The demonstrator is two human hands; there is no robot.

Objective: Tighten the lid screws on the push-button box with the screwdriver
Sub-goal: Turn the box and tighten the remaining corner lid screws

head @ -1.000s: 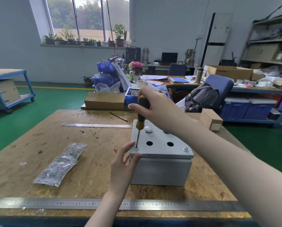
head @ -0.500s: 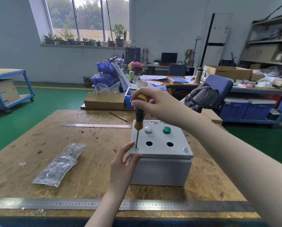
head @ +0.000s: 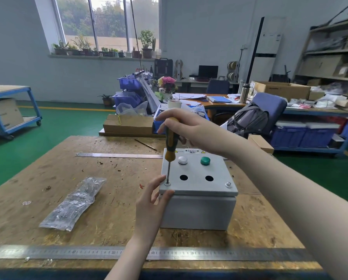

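light: bright, even daylight | source: window [head: 108,23] at 11 o'clock | shadows: soft, faint under box [head: 197,211] | glare: window panes washed out | focus: sharp centre | distortion: wide-angle bending at edges, ruler [head: 68,252] bowed

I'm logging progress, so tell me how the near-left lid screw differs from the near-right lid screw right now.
The near-left screw has the screwdriver tip seated on it, beside the left hand; the near-right screw stands free, untouched. Both sit at the lid's near corners.
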